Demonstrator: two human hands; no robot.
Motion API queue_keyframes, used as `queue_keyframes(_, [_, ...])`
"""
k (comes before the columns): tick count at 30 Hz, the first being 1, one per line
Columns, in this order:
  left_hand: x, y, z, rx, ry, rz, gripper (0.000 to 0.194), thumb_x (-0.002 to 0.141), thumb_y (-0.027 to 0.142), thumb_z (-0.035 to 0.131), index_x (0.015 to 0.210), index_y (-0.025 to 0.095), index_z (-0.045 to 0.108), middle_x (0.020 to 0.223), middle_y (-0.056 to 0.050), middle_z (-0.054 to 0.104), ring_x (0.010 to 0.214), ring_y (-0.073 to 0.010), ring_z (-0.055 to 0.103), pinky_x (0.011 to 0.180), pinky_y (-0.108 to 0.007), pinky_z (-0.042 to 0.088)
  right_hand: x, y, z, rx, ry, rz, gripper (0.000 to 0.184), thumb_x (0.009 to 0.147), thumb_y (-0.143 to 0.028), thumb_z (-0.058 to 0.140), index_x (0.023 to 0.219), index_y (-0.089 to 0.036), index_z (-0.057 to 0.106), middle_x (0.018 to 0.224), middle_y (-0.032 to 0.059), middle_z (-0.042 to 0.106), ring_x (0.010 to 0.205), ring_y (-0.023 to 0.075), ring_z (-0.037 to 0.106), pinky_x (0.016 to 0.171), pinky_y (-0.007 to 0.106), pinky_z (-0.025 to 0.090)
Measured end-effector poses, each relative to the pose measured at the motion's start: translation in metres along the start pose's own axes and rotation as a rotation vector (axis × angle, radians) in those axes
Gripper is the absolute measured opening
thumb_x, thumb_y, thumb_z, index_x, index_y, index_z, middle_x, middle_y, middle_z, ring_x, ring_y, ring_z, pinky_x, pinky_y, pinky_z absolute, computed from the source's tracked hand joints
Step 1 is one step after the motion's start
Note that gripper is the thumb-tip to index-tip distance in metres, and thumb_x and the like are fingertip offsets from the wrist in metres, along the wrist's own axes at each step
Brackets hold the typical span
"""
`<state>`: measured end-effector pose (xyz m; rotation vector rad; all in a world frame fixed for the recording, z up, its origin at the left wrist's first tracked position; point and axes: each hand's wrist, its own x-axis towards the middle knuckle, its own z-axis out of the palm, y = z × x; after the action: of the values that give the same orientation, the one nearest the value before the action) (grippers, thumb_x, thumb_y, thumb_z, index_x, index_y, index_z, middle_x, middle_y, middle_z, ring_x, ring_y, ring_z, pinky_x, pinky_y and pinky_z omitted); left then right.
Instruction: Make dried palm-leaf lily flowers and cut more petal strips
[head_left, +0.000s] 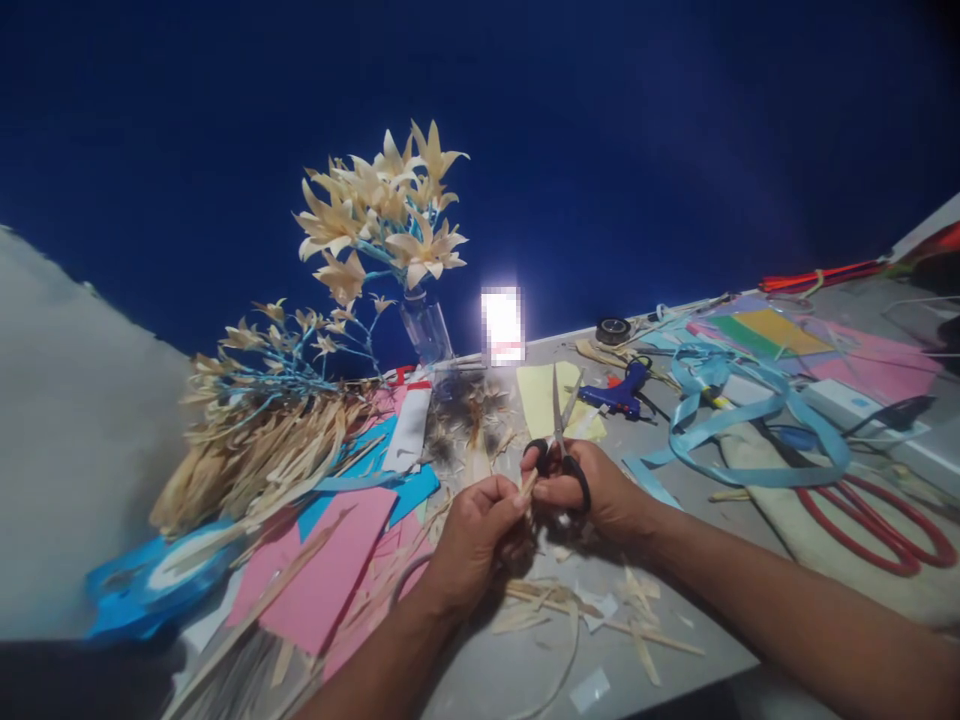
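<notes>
My right hand [600, 490] is closed around the black handles of a pair of scissors [558, 410], whose blades point away from me and stand slightly apart. Close by, the fingers of my left hand [484, 525] are pinched on a small pale strip of dried husk [530, 484]. The fingertips of both hands nearly meet at this strip, and its lower end is hidden by the left fingers. Below the hands, husk scraps [540, 608] are scattered over the grey table [517, 670].
Behind stands a glass bottle [426, 325] with husk flowers [390, 210]. At left lie a dried husk bundle [262, 450], pink paper [330, 570] and a blue tape roll [165, 575]. At right are a blue glue gun [621, 393], blue ribbon [757, 475] and red-handled scissors [877, 520].
</notes>
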<state>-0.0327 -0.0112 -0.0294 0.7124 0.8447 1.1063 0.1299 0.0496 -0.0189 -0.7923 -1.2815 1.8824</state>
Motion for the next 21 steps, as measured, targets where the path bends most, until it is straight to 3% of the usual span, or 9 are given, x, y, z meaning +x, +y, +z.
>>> queue_keyframes(7, [-0.004, -0.005, -0.001, 0.061, 0.054, 0.036, 0.033, 0.075, 0.035, 0.081, 0.076, 0.018, 0.052, 0.056, 0.004, 0.055, 0.046, -0.0081, 0.046, 0.047, -0.021, 0.036, -0.003, -0.005, 0.005, -0.071, 0.089, -0.011, 0.029, 0.062, -0.027, 0.077, 0.085, -0.016, 0.063, 0.066, -0.0031, 0.057, 0.058, 0.011, 0.049, 0.053, 0.022, 0.037])
queue_keyframes(11, [-0.003, -0.005, 0.0, 0.086, 0.139, 0.031, 0.029, 0.076, 0.031, 0.078, 0.072, 0.017, 0.053, 0.052, 0.004, 0.053, 0.042, -0.0066, 0.042, 0.043, -0.019, 0.028, -0.003, -0.006, 0.006, -0.051, 0.062, 0.026, 0.033, 0.061, -0.027, 0.079, 0.088, -0.016, 0.064, 0.068, -0.0027, 0.059, 0.058, 0.0113, 0.051, 0.054, 0.023, 0.039])
queue_keyframes(21, [-0.002, -0.012, -0.001, 0.039, 0.084, 0.016, 0.038, 0.072, 0.028, 0.081, 0.066, 0.019, 0.045, 0.05, 0.007, 0.045, 0.042, -0.0059, 0.035, 0.044, -0.021, 0.029, -0.001, -0.005, 0.001, -0.04, 0.061, 0.057, 0.033, 0.062, -0.027, 0.083, 0.084, -0.016, 0.062, 0.067, -0.0028, 0.059, 0.055, 0.01, 0.051, 0.052, 0.022, 0.038])
